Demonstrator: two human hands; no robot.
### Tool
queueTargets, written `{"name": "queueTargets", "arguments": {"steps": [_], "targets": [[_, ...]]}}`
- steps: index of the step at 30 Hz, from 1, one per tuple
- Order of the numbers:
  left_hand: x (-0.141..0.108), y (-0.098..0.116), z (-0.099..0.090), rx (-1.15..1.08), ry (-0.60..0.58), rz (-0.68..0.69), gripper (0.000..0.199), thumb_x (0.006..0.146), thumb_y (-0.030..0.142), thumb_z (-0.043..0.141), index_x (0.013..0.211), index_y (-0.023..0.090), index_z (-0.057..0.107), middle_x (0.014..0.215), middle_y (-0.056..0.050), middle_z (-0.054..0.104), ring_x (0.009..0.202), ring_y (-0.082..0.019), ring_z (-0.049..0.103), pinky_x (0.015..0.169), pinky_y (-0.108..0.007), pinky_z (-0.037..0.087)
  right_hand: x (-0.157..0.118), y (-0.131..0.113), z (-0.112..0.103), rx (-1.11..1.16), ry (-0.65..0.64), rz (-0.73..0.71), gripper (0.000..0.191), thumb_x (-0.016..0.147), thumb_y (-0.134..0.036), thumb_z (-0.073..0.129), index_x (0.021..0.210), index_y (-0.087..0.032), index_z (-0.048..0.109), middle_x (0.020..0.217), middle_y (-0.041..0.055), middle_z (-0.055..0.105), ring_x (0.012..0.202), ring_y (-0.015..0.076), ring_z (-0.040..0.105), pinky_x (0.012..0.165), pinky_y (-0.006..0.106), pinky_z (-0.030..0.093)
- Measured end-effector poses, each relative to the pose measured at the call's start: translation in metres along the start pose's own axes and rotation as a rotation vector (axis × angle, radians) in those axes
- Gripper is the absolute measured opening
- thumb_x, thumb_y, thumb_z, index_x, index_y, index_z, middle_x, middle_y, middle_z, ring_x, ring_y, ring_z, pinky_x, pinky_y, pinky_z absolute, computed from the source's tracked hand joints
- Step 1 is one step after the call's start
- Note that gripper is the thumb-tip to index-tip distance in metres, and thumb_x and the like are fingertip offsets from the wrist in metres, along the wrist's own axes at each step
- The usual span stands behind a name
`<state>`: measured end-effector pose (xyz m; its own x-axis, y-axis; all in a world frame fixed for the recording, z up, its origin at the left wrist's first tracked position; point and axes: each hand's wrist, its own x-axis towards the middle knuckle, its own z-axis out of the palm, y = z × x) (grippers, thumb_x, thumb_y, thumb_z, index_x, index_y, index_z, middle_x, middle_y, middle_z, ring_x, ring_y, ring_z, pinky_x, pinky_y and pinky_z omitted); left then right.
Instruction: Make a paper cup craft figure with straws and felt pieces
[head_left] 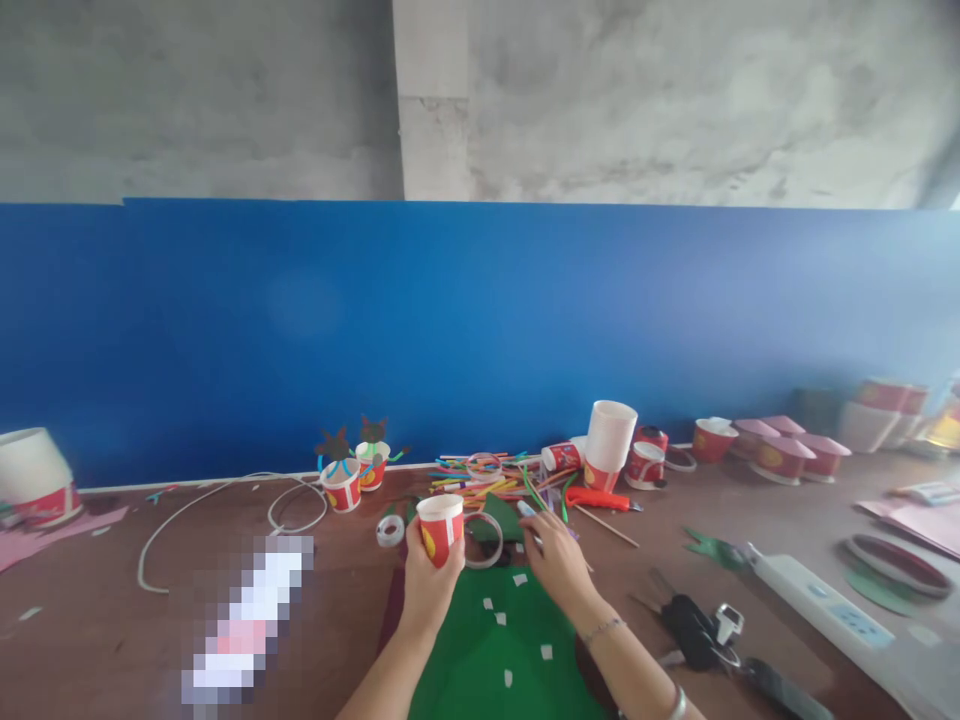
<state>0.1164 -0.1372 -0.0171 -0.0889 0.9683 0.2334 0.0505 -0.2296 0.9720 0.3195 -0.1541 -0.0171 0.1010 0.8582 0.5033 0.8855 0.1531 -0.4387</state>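
My left hand (pixel 431 590) is wrapped round a red and white paper cup (pixel 441 528), held upright above the near part of the table. My right hand (pixel 553 552) is closed on a small white and light-blue object (pixel 527 510) that I cannot fully make out, at the edge of some dark green paper (pixel 504 515). Between the hands lies a roll of tape (pixel 484 541). Below them is a green sheet (pixel 495 645) with several small white paper pieces on it.
Coloured sticks (pixel 480 480), stacked cups (pixel 609 445) and an orange cutter (pixel 600 499) lie behind the hands. Two decorated cups (pixel 342 487) stand left. Keys (pixel 694 630), a power strip (pixel 821 605) and green scissors (pixel 716 550) lie right. A blue partition (pixel 450 330) rises behind.
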Motion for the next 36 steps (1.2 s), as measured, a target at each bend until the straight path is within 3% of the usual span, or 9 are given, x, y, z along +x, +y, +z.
{"name": "queueTargets", "arguments": {"steps": [3, 7, 14, 18, 21, 27, 33, 36], "targets": [[0.002, -0.004, 0.000, -0.086, -0.097, 0.019, 0.061, 0.075, 0.044, 0.063, 0.123, 0.013, 0.042, 0.104, -0.014, 0.064, 0.090, -0.025, 0.064, 0.079, -0.036, 0.050, -0.003, 0.013, 0.008, -0.100, -0.110, 0.028, 0.027, 0.078, -0.011, 0.048, 0.097, -0.014, 0.067, 0.098, 0.0127, 0.066, 0.098, 0.0262, 0.059, 0.089, 0.037, 0.045], [0.005, -0.008, 0.004, -0.134, -0.088, 0.011, 0.065, 0.077, 0.046, 0.061, 0.129, 0.014, 0.038, 0.116, -0.015, 0.060, 0.103, -0.027, 0.060, 0.088, -0.037, 0.047, -0.004, 0.009, 0.011, -0.081, -0.169, 0.026, 0.039, 0.074, -0.008, 0.047, 0.109, -0.011, 0.064, 0.109, 0.0144, 0.064, 0.107, 0.0259, 0.056, 0.095, 0.037, 0.042], [0.007, 0.002, 0.003, -0.212, -0.068, -0.126, 0.067, 0.074, 0.048, 0.065, 0.127, 0.016, 0.041, 0.115, -0.014, 0.060, 0.098, -0.027, 0.063, 0.074, -0.034, 0.055, -0.003, 0.002, 0.009, 0.055, -0.217, -0.058, 0.052, 0.067, 0.000, 0.043, 0.115, -0.014, 0.060, 0.115, 0.0112, 0.063, 0.109, 0.0221, 0.055, 0.095, 0.034, 0.042], [0.008, 0.005, 0.004, -0.241, -0.013, -0.130, 0.061, 0.072, 0.046, 0.067, 0.122, 0.017, 0.047, 0.110, -0.011, 0.064, 0.096, -0.026, 0.064, 0.081, -0.036, 0.053, -0.001, -0.006, 0.007, -0.042, -0.115, -0.034, 0.027, 0.073, -0.006, 0.049, 0.092, -0.016, 0.065, 0.096, 0.0095, 0.064, 0.095, 0.0241, 0.056, 0.084, 0.036, 0.044], [0.009, 0.001, 0.003, -0.231, -0.019, -0.127, 0.054, 0.074, 0.048, 0.064, 0.116, 0.016, 0.051, 0.104, -0.010, 0.065, 0.094, -0.026, 0.064, 0.082, -0.037, 0.053, -0.003, -0.014, 0.008, -0.084, -0.146, -0.022, 0.013, 0.078, -0.014, 0.054, 0.074, -0.018, 0.066, 0.085, 0.0071, 0.063, 0.089, 0.0240, 0.055, 0.082, 0.036, 0.042], [0.013, -0.012, 0.001, -0.193, -0.049, -0.145, 0.052, 0.077, 0.053, 0.060, 0.113, 0.017, 0.054, 0.103, -0.009, 0.066, 0.092, -0.025, 0.064, 0.078, -0.032, 0.051, -0.009, -0.029, 0.011, 0.001, -0.239, -0.148, 0.020, 0.081, -0.016, 0.055, 0.091, -0.023, 0.071, 0.091, 0.0036, 0.065, 0.092, 0.0210, 0.053, 0.083, 0.033, 0.038], [0.012, -0.012, 0.004, -0.076, -0.095, -0.112, 0.055, 0.076, 0.055, 0.057, 0.114, 0.016, 0.052, 0.095, -0.009, 0.067, 0.083, -0.024, 0.065, 0.067, -0.030, 0.050, -0.007, -0.031, 0.009, -0.042, -0.299, -0.164, 0.027, 0.082, -0.013, 0.049, 0.096, -0.024, 0.069, 0.091, 0.0033, 0.068, 0.094, 0.0213, 0.052, 0.082, 0.032, 0.036], [0.009, -0.009, 0.005, 0.004, -0.106, -0.111, 0.053, 0.073, 0.054, 0.061, 0.111, 0.018, 0.053, 0.093, -0.009, 0.068, 0.082, -0.026, 0.065, 0.071, -0.032, 0.050, -0.006, -0.032, 0.010, -0.102, -0.288, -0.133, 0.026, 0.079, -0.010, 0.048, 0.090, -0.022, 0.069, 0.087, 0.0046, 0.068, 0.091, 0.0220, 0.054, 0.080, 0.032, 0.035]]}}
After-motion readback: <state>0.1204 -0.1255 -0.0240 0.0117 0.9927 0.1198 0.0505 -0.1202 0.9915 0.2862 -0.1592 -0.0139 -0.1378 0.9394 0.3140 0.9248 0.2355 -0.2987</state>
